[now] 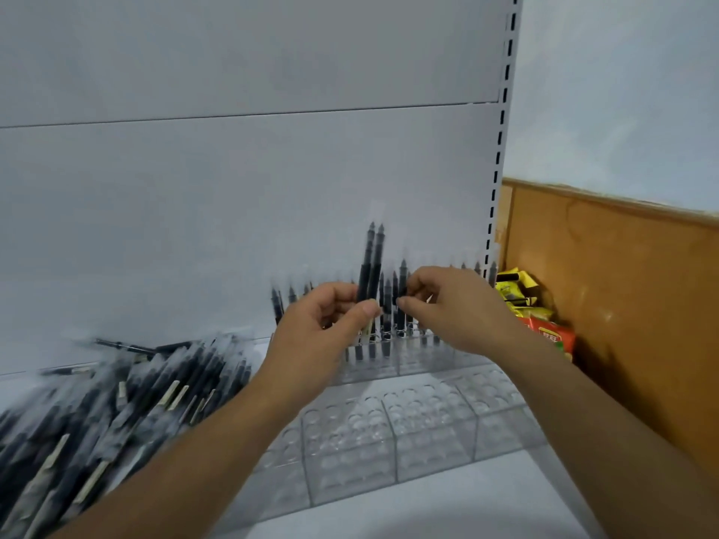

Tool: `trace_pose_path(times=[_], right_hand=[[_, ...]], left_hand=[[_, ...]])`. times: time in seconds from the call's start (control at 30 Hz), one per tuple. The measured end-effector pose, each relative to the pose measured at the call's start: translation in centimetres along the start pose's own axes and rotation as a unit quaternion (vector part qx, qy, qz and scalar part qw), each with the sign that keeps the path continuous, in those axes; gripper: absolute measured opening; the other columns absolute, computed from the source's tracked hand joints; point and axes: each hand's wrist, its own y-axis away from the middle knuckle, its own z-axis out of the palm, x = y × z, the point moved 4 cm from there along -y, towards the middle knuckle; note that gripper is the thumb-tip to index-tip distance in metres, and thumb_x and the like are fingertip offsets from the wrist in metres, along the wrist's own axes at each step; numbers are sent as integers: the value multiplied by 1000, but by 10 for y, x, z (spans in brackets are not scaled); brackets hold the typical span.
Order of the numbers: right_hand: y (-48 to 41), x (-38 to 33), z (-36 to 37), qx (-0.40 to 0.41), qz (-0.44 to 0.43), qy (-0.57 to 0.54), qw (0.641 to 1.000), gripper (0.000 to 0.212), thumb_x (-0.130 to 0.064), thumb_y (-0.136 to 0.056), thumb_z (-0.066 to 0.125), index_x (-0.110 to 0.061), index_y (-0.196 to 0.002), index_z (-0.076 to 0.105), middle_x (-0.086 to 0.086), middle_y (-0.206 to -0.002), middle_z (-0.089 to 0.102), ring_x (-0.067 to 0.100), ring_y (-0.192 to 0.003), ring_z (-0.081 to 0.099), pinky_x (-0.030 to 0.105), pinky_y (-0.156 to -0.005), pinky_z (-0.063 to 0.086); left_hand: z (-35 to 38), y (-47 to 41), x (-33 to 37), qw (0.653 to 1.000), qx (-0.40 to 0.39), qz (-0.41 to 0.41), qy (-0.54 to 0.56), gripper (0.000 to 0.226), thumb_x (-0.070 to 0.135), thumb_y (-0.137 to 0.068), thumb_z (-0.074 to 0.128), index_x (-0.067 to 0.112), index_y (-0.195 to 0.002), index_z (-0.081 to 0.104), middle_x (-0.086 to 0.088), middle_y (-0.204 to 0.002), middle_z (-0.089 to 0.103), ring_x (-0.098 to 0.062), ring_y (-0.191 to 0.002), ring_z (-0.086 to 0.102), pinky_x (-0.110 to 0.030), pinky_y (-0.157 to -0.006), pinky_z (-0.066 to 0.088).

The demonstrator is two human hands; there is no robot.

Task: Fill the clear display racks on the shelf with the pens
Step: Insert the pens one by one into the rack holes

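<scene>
The left hand (330, 320) grips two black pens (371, 262) upright over the rear clear rack (428, 361), and the right hand (447, 305) pinches a single pen (402, 284) among those standing there. They look light, stiff and slick, so a mid-barrel pinch should steer them best. The loose pile (116, 402) lies to the left.

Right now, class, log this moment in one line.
left grip: two pens | right grip: pinching pen at back rack | front racks: empty | loose pens: piled left
</scene>
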Motion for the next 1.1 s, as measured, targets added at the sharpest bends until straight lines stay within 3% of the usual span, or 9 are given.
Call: trace_pose_path(times=[0.1, 0.27, 0.37, 0.43, 0.5, 0.63, 0.8, 0.93, 1.1], right_hand=[[0, -1, 3, -7, 2, 53, 999, 20, -49, -93, 55, -33, -95, 66, -18, -75, 60, -1, -68, 50, 20, -53, 33], [3, 0, 10, -44, 10, 104, 994, 27, -52, -94, 53, -31, -95, 70, -14, -72, 58, 10, -74, 57, 25, -62, 44], [3, -1, 1, -39, 12, 114, 993, 30, -55, -92, 54, -30, -85, 67, -15, -68, 58, 3, -67, 56, 22, -57, 41], [2, -3, -11, 4, 1, 57, 998, 30, -54, -91, 55, -29, -78, 67, -13, -61, 59, 2, -57, 56, 22, -51, 40], [5, -11, -18, 32, -15, -89, 995, 24, -50, -89, 59, -32, -76, 67, -7, -59, 60, 2, -51, 54, 16, -47, 43], [11, -27, -19, 16, -32, -297, 954, 14, -39, -90, 64, -27, -89, 72, 7, -65, 62, 1, -50, 49, 12, -46, 39], [12, -28, -23, 43, -34, -331, 942, 17, -30, -88, 69, -16, -80, 71, 1, -59, 56, 5, -47, 43, 14, -46, 36], [7, -13, -34, 130, 6, -371, 920, 15, -30, -90, 67, -16, -83, 71, -5, -56, 55, 3, -47, 43, 14, -48, 36], [4, 3, -38, 194, 11, -218, 956, 15, -34, -91, 66, -21, -84, 70, -8, -55, 52, 3, -48, 43, 21, -57, 41]], left_hand=[[1, -1, -2, 1000, -4, 0, -4, 15, 40, -79, 71, 34, -92, 71, 4, -91, 74, -9, -85, 69, -12, -65, 50], [3, 0, -3, 1000, -7, -4, -10, 15, 35, -83, 70, 30, -97, 69, 3, -93, 74, -11, -88, 69, -14, -67, 51], [2, 0, -2, 1000, -11, -4, -6, 14, 34, -84, 70, 29, -97, 70, 3, -93, 74, -11, -87, 69, -13, -66, 50], [2, 0, -2, 1000, -11, -3, -5, 14, 34, -84, 70, 29, -97, 70, 3, -92, 74, -11, -87, 69, -12, -66, 50], [2, 0, -3, 1000, -13, -2, -5, 12, 32, -85, 70, 31, -96, 70, 4, -92, 75, -12, -87, 69, -13, -67, 50], [2, -1, -4, 1000, -16, 1, -10, 8, 31, -86, 70, 35, -93, 71, 3, -92, 74, -13, -87, 69, -14, -68, 51], [3, -1, -4, 999, -18, 4, -30, 7, 29, -86, 70, 34, -91, 71, 5, -90, 74, -10, -85, 69, -14, -69, 51], [-4, -2, -4, 999, 33, -11, -14, 8, 27, -89, 67, 30, -96, 70, 12, -88, 74, -1, -82, 69, -7, -64, 48], [-1, -1, -4, 1000, 21, -17, -12, 10, 24, -90, 66, 29, -98, 69, 11, -88, 75, -1, -83, 70, -7, -65, 48]])
